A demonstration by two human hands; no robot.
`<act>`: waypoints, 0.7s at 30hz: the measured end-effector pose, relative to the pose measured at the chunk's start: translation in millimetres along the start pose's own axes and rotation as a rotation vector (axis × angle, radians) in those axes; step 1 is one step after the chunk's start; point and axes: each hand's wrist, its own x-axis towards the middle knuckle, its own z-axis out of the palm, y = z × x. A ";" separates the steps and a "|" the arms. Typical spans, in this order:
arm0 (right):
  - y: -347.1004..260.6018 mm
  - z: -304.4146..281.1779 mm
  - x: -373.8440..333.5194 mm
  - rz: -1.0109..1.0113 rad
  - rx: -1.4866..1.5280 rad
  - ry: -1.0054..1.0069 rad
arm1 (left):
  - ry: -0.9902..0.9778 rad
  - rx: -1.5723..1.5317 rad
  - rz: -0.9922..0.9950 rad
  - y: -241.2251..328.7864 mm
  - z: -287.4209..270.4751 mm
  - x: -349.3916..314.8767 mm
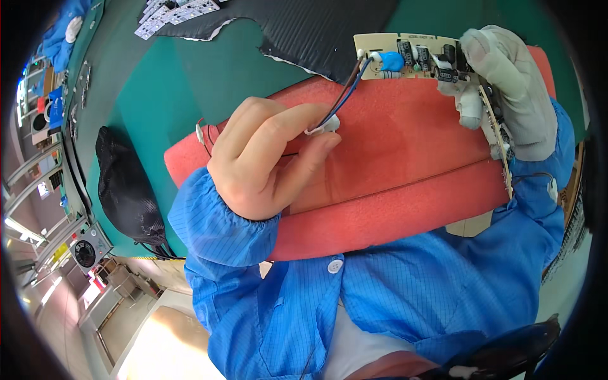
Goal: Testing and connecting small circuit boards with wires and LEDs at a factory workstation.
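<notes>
Pinching a small white plug (326, 125) between thumb and forefinger, the bare left hand (256, 155) is held over the red pad (386, 142), which lies along the near edge of the green desk (149, 114). That grip is closed tight on the plug, just left of the pad's middle. From where I stand I can follow a blue wire (349, 94) and a brown wire (344, 90) up from it to the left end of a tan circuit board (375, 43).

The board is held above the far side of the pad, its parts facing up, a round blue one (391, 61) close to the wires. The right hand (519, 95), in a whitish glove, has its grip clamped on the board's right end. Below that hand a second board (497, 139) stands on its edge near the pad's right end; I can't tell what bears it.

Near the desk's left edge lies a black cloth bundle (130, 190). Toward the far edge there's a torn black sheet (316, 31), with some pale strips of board (171, 16) at its left end. Off beyond the far left corner, another person's gloved hand (74, 29) shows beside a blue sleeve (56, 35).
</notes>
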 end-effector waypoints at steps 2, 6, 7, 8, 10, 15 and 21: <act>-3.8 1.4 -5.5 -0.038 -0.004 -0.032 | 0.011 -0.004 -0.019 1.6 0.8 -0.8; 18.8 11.6 -1.6 -0.312 -0.086 0.128 | -0.011 0.046 -0.036 1.9 -3.0 -0.8; 20.4 13.3 1.8 -0.313 -0.080 0.120 | -0.013 0.053 -0.044 0.1 -3.2 -1.6; 20.0 12.9 0.7 -0.297 -0.078 0.135 | -0.004 0.037 -0.040 -1.4 -1.1 -0.9; 16.5 11.2 -0.5 -0.272 -0.071 0.164 | 0.009 0.019 -0.030 -2.6 1.7 2.9; 13.5 -4.9 8.9 -0.193 -0.059 0.013 | 0.026 0.012 -0.056 -0.3 0.4 3.8; 10.9 1.0 15.7 -0.103 0.198 -0.283 | 0.064 -0.280 -0.228 -6.1 -8.6 -0.8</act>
